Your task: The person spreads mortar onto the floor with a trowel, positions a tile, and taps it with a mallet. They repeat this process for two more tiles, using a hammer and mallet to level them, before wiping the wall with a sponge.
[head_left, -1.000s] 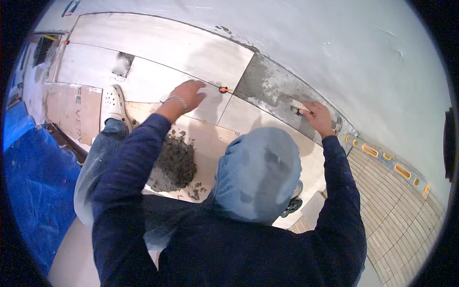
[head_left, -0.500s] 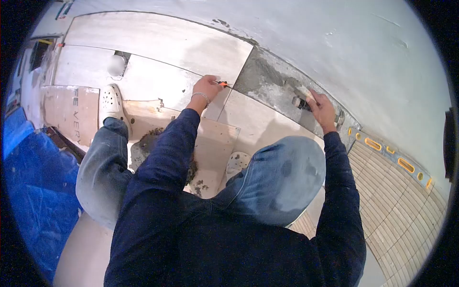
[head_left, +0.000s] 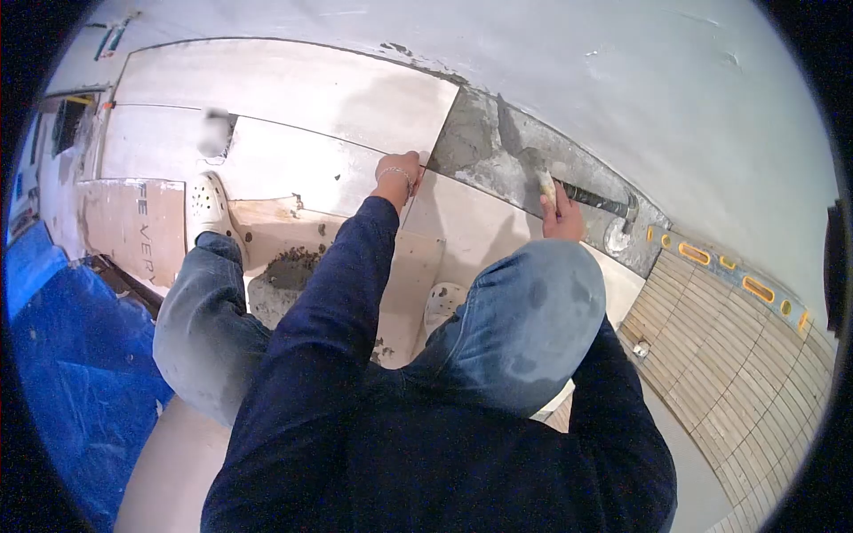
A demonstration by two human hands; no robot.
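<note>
My right hand (head_left: 562,219) is closed round the pale, worn handle of a trowel (head_left: 546,183). The trowel's blade is hard to make out against the grey mortar (head_left: 468,133). Just right of this hand lies a black, rod-like thing (head_left: 597,200) with a metallic end. My left hand (head_left: 400,172), a bracelet at its wrist, is closed at the joint where the large pale tiles (head_left: 293,84) meet. Its fingertips are turned away, and anything in them is hidden.
A spirit level (head_left: 724,265) with yellow-edged openings lies along the wall, beside small strip tiles (head_left: 711,355). Mortar (head_left: 293,268) sits on a board between my legs. A blue tarp (head_left: 80,391) lies left, near a cardboard sheet (head_left: 133,226). A tile has a cut-out hole (head_left: 218,138).
My right hand has drawn back toward my knee with the trowel, uncovering more of the black rod. My left hand has shifted slightly right; the orange-and-black item at its fingertips is out of sight.
</note>
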